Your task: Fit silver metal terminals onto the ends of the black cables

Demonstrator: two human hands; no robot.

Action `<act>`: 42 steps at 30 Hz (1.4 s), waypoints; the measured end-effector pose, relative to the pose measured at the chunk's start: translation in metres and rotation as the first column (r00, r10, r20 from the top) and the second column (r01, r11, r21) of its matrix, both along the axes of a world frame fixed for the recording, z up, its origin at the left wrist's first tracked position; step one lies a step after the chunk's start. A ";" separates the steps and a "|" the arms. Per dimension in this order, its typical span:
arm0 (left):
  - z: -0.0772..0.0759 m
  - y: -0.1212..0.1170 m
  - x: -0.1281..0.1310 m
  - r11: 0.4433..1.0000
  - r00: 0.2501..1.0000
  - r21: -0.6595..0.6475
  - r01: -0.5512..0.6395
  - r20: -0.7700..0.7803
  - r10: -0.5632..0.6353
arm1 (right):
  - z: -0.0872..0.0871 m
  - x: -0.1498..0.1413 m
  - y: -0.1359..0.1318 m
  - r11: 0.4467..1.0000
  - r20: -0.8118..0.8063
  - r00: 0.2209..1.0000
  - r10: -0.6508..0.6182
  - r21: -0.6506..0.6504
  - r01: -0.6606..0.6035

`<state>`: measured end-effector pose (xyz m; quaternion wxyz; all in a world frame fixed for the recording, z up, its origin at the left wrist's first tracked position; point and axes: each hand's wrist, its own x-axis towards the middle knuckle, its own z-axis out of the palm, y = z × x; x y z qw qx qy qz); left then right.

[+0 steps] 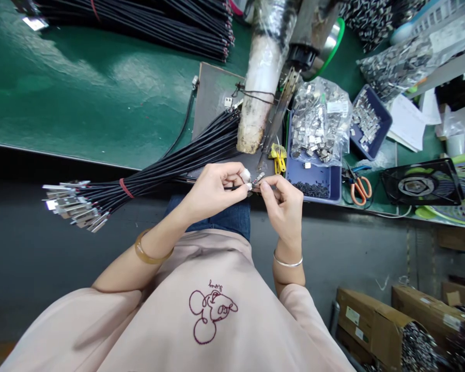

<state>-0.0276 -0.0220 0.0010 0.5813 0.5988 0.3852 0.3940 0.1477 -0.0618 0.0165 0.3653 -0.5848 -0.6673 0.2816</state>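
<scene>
My left hand (220,190) is closed in a pinch on a black cable near its end, with white covering on a fingertip. Close against it, the fingers of my right hand (283,204) pinch a small metal connector piece (258,179) at the cable's end. Exactly how the two parts join is too small to make out. Beside my left hand lies a bundle of black cables (178,150), tied with a red band (126,188). Its metal-tipped ends (75,204) stick out past the table edge.
Above my hands stands a plastic-wrapped fixture (260,88). To the right are a blue bin (336,186) with bagged metal shells and small black parts, a smaller bin (383,116), orange-handled pliers (361,190), a yellow cutter (279,160) and a black fan (420,183). More cables (158,26) lie behind.
</scene>
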 end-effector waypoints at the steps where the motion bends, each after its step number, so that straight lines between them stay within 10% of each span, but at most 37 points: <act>1: 0.000 0.000 0.000 1.000 1.000 0.002 0.002 -0.001 -0.002 | 0.000 0.000 0.000 1.000 0.009 1.000 -0.001 -0.002 0.001; 14: -0.001 -0.002 -0.004 0.995 0.996 0.097 0.028 -0.088 -0.019 | -0.002 -0.009 -0.004 0.980 0.222 0.971 -0.086 0.193 0.043; 20: -0.004 -0.006 0.000 0.988 0.993 0.114 -0.101 -0.055 0.108 | 0.004 -0.002 -0.014 0.922 -0.137 0.949 -0.284 0.232 0.309; 42: 0.006 -0.001 0.010 0.971 0.971 0.043 -0.235 -0.042 0.237 | 0.000 -0.009 0.008 0.960 -0.031 0.995 -0.096 0.260 0.101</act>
